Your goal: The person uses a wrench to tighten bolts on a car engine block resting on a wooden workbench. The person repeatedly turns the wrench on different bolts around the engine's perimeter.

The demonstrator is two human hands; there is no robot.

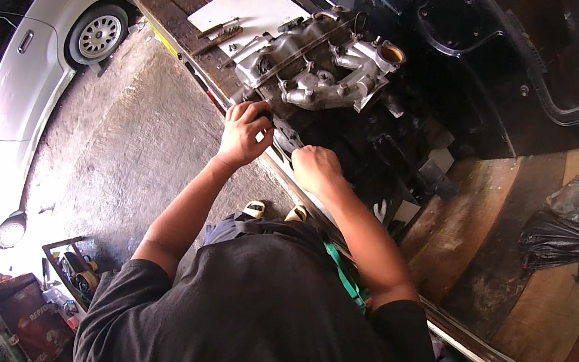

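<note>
An engine (352,96) with a silver-grey metal manifold and dark lower parts sits on the wooden bench in front of me. At its near left side is my left hand (243,132), fingers curled and thumb apart, gripping a small dark part I cannot make out. My right hand (316,170) is closed in a fist by the engine's near lower side. Whatever it holds, if anything, is hidden beneath the fingers. Between the two hands lies a dark grey part (286,137), close to the bench's edge.
A white sheet (257,5) and slim tools (220,34) lie left of the engine. Black panels (467,65) rise behind it. A black plastic bag (567,244) rests on boards at right. A white car (41,51) and a tool tray (75,265) are at left.
</note>
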